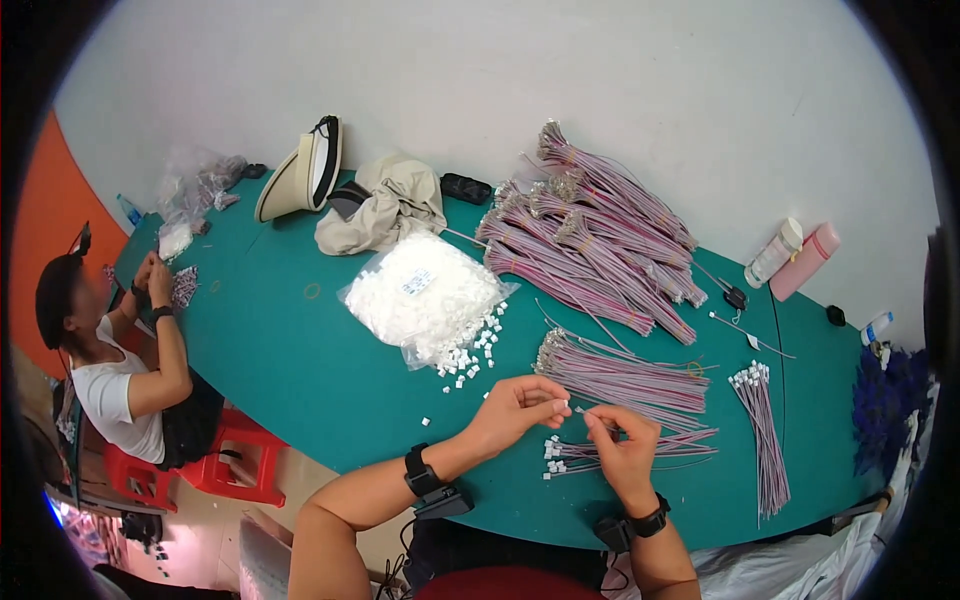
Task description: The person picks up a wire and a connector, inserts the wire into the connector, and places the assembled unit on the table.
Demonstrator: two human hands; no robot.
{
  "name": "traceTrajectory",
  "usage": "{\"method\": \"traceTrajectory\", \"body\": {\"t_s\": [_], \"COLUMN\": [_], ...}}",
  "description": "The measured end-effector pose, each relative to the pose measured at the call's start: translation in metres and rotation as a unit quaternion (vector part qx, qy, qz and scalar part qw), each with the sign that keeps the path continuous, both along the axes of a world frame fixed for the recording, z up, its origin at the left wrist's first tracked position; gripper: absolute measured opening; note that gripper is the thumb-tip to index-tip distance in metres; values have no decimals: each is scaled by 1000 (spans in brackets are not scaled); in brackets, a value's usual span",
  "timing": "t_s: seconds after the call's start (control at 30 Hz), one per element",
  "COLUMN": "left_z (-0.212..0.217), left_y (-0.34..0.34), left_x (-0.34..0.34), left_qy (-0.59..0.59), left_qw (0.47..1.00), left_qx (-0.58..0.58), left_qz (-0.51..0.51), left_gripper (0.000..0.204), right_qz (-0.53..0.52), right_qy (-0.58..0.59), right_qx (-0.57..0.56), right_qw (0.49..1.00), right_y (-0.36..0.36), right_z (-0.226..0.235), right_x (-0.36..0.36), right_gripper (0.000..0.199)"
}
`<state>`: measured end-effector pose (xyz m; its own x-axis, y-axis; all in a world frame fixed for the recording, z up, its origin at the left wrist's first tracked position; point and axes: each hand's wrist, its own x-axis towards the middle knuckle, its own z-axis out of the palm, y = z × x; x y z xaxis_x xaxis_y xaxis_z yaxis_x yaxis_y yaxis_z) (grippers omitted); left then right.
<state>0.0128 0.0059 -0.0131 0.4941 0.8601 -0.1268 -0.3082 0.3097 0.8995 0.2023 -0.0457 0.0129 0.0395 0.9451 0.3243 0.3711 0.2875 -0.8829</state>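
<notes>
pinching a small white connector (563, 405), the left hand (515, 408) has its fingers curled shut; the right hand (622, 447) nips a thin wire (600, 420) near the tabletop's (300, 340) front edge.

Bright, even overhead light falls on the teal green counter (300, 350), leaving only soft, faint shadows and no glare. Fisheye distortion bends its edges; black vignette fills the corners, and detail softens toward the rim.
</notes>
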Motion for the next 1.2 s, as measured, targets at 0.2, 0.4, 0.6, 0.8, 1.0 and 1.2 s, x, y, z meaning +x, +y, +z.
{"method": "traceTrajectory", "body": {"t_s": [0.2,0.4,0.6,0.8,1.0,1.2], "left_z": [-6,4,1,3,1,0], "left_y": [-4,-5,-4,-5,-3,-7], "left_x": [-7,-11,-8,-11,-5,-6], "left_qy": [1,10,1,14,13,29], "left_qw": [999,999,998,996,997,998], "left_qx": [-26,-31,-54,-83,-78,-54], "left_qz": [-20,-36,-36,-3,-18,-11], "left_gripper": [17,17,19,20,19,17], "right_qz": [-8,-4,8,1,1,7], "right_qy": [-16,-13,-19,2,-5,3], "right_qx": [2,-5,-57,-70,-48,-39], "right_qw": [1000,1000,998,998,999,999], "right_y": [2,3,-2,4,3,2], "right_z": [-1,-3,1,3,1,3], "right_x": [-3,-7,-3,0,5,2], "right_gripper": [4,4,6,8,7,7]}}
